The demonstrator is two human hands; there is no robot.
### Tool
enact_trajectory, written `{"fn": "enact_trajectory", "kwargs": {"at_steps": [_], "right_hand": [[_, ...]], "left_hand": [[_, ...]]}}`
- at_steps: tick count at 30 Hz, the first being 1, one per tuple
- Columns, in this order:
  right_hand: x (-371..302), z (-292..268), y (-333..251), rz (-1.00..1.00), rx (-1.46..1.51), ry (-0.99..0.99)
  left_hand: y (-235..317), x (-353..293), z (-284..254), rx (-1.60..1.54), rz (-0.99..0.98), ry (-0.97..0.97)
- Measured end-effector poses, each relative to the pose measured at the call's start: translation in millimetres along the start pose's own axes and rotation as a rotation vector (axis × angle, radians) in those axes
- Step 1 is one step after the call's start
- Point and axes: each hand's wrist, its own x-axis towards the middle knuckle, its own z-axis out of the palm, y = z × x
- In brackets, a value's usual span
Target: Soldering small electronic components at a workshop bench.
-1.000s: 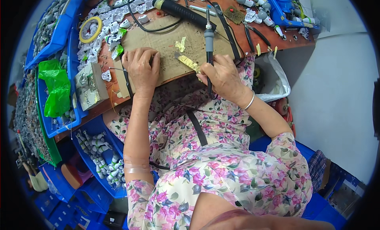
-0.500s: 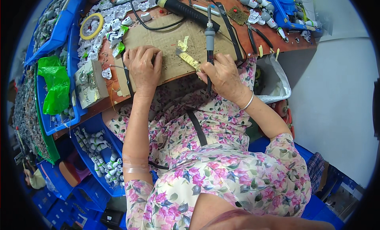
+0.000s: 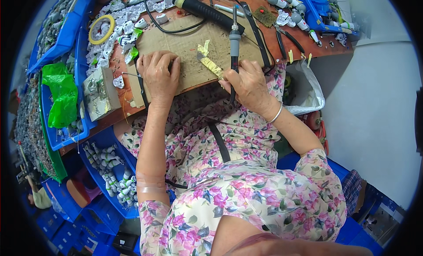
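Observation:
My right hand (image 3: 250,86) is wrapped round the black handle of a soldering iron (image 3: 235,44), held upright with its metal tip pointing away from me. By those fingers lies a crumpled strip of yellow tape (image 3: 210,66); whether they touch it I cannot tell. My left hand (image 3: 159,75) rests on the near left part of a stained cardboard sheet (image 3: 187,47). Its fingers are curled in, the fingertips hidden from view. A thin metal rod (image 3: 130,74) ends beside these knuckles, next to a small white plastic part (image 3: 119,81).
Many white plastic parts (image 3: 128,27) cover the far left, with a yellow tape roll (image 3: 102,29). A black tube-shaped tool (image 3: 202,11) crosses the back. Pliers (image 3: 288,40) lie right, above a white bag (image 3: 313,86). Blue bins (image 3: 81,86) line the left; a cardboard box (image 3: 100,94) stands there.
The soldering iron's tip has shifted very slightly. Both hands stay in place.

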Motion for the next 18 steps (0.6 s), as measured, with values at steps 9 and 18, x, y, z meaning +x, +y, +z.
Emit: {"fn": "enact_trajectory", "kwargs": {"at_steps": [9,18], "right_hand": [[0,-8,0,0.031,0.023,0.001],[5,13,6,-0.001,0.073,0.052]], "left_hand": [[0,0,0,0.010,-0.001,-0.014],[26,11,19,-0.004,0.015,-0.003]]}}
